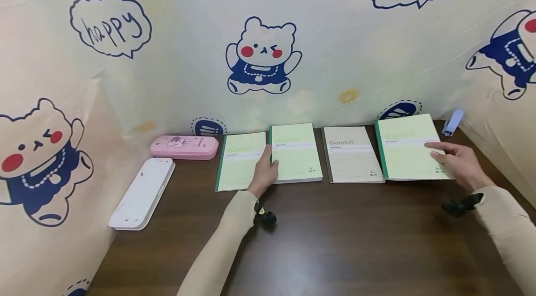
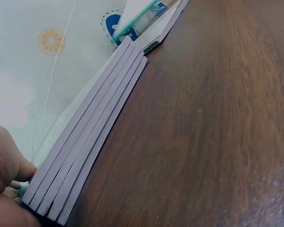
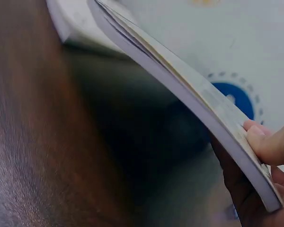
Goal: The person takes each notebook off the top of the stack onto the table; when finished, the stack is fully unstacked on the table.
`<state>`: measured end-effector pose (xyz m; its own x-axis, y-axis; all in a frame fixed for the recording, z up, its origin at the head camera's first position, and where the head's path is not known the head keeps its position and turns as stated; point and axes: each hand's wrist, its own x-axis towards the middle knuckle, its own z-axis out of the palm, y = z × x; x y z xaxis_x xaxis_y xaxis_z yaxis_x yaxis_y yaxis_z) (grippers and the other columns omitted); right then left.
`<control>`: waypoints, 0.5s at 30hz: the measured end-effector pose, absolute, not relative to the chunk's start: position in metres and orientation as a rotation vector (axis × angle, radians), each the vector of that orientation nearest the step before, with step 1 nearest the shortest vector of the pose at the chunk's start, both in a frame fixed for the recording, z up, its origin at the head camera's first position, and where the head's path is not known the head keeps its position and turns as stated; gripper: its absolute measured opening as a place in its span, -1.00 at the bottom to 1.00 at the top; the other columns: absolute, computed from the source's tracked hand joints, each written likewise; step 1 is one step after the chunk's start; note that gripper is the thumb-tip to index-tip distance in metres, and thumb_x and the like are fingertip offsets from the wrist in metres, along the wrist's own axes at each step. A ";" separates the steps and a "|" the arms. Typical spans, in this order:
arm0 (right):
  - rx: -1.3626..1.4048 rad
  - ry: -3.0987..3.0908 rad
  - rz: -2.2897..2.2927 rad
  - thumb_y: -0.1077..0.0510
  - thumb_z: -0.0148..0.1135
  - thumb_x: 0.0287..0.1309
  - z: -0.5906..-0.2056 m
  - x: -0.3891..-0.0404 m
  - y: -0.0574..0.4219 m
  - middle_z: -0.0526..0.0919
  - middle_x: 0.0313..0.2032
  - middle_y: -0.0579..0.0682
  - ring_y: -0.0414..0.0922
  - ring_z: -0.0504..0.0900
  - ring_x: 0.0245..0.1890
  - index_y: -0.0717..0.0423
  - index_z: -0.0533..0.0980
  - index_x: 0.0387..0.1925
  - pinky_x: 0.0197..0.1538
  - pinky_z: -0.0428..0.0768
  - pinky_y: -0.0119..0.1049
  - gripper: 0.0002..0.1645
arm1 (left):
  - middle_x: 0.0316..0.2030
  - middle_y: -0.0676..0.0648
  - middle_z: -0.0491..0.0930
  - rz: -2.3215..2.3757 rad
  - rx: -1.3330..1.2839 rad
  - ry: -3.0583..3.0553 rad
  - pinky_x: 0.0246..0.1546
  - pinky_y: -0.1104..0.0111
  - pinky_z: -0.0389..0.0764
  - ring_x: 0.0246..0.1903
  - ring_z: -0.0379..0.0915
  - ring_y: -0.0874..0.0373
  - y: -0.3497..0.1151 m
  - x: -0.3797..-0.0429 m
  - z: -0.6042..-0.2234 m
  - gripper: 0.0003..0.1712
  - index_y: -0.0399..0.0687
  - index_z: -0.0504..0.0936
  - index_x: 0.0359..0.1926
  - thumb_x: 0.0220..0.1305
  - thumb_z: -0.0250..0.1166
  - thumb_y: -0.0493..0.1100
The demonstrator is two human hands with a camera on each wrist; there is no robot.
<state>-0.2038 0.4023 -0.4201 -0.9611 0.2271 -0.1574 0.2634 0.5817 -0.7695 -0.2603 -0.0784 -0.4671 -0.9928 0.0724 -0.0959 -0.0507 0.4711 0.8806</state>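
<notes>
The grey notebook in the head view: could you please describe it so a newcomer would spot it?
Look to the far side of the dark table. There, the grey notebook lies between a green-topped stack and the green notebook held in the right hand. Its cover is pale grey; theirs are pale green.

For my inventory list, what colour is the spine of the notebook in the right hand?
The spine is green, clearest in the head view.

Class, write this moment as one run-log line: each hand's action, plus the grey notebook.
left hand: touches green stack | right hand: grips right green notebook, tilted | grey notebook: lies between
</notes>
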 end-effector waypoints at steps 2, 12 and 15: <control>0.405 2.751 -1.302 -0.08 -0.01 0.40 -0.427 -0.208 0.402 0.23 0.28 0.39 -0.06 0.40 -0.19 0.22 0.39 0.29 -0.41 0.41 -0.38 -0.40 | 0.55 -0.08 -0.19 1.551 0.029 2.593 0.53 0.19 -0.11 0.53 -0.31 0.07 -0.080 -0.260 -0.468 -0.31 -0.09 -0.14 0.53 0.50 -0.11 -0.24; 0.220 2.847 -0.924 0.13 0.00 0.35 -0.442 -0.220 0.408 0.22 0.25 0.59 0.39 0.24 0.11 0.30 0.40 0.24 0.00 0.32 0.22 -0.50 | 0.55 -0.04 -0.19 1.547 0.024 2.581 0.53 0.19 -0.10 0.53 -0.31 0.09 -0.084 -0.259 -0.467 -0.31 -0.05 -0.14 0.54 0.51 -0.10 -0.21; 0.197 2.913 -0.722 0.21 0.00 0.28 -0.439 -0.221 0.397 0.27 0.11 0.61 0.46 0.22 0.02 0.32 0.43 0.20 -0.09 0.32 0.32 -0.51 | 0.55 -0.05 -0.18 1.555 0.029 2.584 0.53 0.18 -0.09 0.53 -0.30 0.08 -0.084 -0.258 -0.467 -0.31 -0.06 -0.12 0.54 0.50 -0.09 -0.21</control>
<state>-0.2207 0.3967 -0.4393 -0.9825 0.0943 -0.1608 0.1585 0.8767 -0.4541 -0.2584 -0.0839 -0.4671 -0.9920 0.0809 -0.0972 -0.0480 0.4705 0.8811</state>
